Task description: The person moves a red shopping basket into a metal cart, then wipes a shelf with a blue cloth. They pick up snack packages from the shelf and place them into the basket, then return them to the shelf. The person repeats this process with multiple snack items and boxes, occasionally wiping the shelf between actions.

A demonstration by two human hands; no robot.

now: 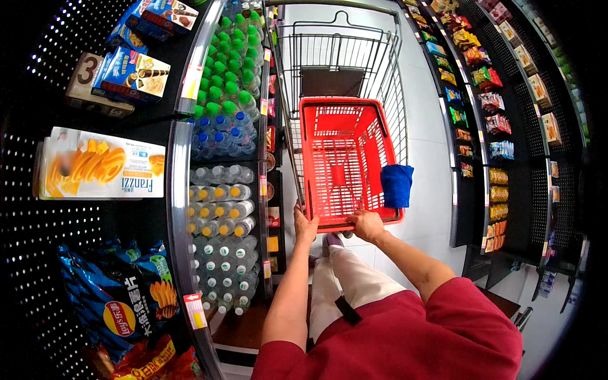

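Two hands in my head view, set apart at the near end of a red basket [335, 101]. The person's right hand [367, 225] is clamped over its near rim. The left hand [305, 223] is at the near left corner, and I can't tell if its fingers wrap the basket or the wire cart [332, 82] beside it. The basket sits at the cart's near end, slotted base showing, with a blue cloth [398, 185] draped over its right rim. Floor [427, 152] is pale, shiny tile, running along the cart's right. Room-wise it's a shop aisle, pretty tight on the left: black perforated panels [28, 221], snack boxes [130, 76] far, chip bags [101, 297] near, then right beside the cart a stack of bottles [221, 212], green caps farthest, pale ones nearest. Over on the right, past the tile, dark shelves [527, 171] hold rows of bright packets [486, 78].
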